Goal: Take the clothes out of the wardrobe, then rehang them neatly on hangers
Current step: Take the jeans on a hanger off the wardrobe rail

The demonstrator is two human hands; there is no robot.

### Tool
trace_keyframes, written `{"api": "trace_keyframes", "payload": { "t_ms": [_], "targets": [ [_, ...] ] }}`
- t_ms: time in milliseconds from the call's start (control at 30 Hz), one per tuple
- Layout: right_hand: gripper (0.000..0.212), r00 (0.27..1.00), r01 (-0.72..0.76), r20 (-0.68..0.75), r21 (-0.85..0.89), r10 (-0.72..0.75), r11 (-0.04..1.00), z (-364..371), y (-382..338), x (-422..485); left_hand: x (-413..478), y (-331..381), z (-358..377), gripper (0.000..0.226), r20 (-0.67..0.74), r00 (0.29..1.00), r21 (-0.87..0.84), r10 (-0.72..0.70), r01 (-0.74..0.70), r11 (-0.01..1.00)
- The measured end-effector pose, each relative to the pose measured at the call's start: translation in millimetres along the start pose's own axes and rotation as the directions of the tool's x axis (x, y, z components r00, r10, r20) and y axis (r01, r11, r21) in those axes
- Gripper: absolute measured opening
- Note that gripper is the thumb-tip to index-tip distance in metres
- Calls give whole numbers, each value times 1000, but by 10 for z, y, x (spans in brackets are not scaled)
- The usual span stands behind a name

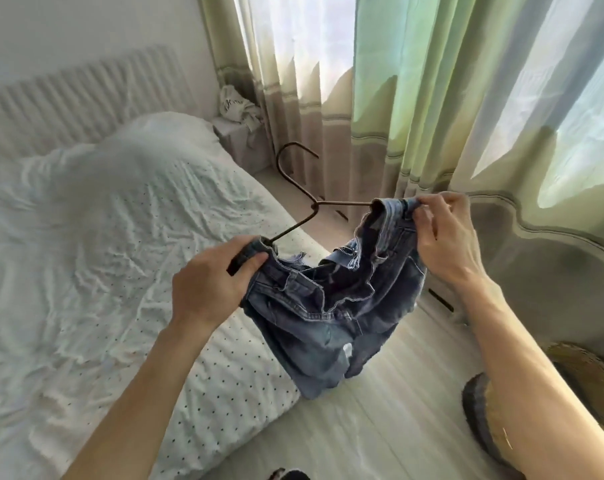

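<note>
**Nearly on: denim shorts (328, 306) stretched along a hanger (342, 203)**

Just past the side edge of the bed (103, 254), the shorts hang in mid-air over the pale floor (380, 427), with their waistband pulled out along the dark, thin hanger. The hook rises above the bed's edge and curls back toward its head end.

The left hand (214, 282), nearest the bed, has its fingers curled round one end of the hanger, with the waistband corner caught in the same grip. The right hand (446, 244), farther from the bed and close to the green curtain (415, 98), pinches the other waistband corner between thumb and fingertips, just where the hanger's arm vanishes into the cloth.

As for handling, the denim looks thick and fairly stiff, light enough for two pinches and not slippery. Between the hands it sags and bunches (the fly hangs open, which lets the front droop). The waistband is the part to hold, being doubled and stitched. The frayed leg hems would give a poorer hold. The corners over the hanger's ends are probably the best grip points. The likely snag is a corner slipping off the smooth arm once a hand lets go, so each end wants seating well before release
</note>
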State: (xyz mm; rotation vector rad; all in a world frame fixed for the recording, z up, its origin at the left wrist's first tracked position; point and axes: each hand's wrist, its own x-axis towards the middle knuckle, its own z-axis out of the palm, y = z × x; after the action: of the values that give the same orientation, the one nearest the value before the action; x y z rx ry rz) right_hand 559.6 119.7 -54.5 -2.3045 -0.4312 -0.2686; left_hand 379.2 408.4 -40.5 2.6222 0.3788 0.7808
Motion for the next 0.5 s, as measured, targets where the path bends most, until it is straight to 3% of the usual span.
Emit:
{"api": "trace_keyframes", "payload": {
  "t_ms": [300, 500],
  "targets": [
    [26, 990, 135, 41, 46, -137, 990, 584, -462, 964, 682, -297, 140, 30, -96, 962, 174, -256, 269, 947],
    [28, 970, 232, 58, 55, -235, 971, 1036, -831, 1934, 1441, -699, 194, 32, -148, 933, 190, -328, 353, 916]
  ]
}}
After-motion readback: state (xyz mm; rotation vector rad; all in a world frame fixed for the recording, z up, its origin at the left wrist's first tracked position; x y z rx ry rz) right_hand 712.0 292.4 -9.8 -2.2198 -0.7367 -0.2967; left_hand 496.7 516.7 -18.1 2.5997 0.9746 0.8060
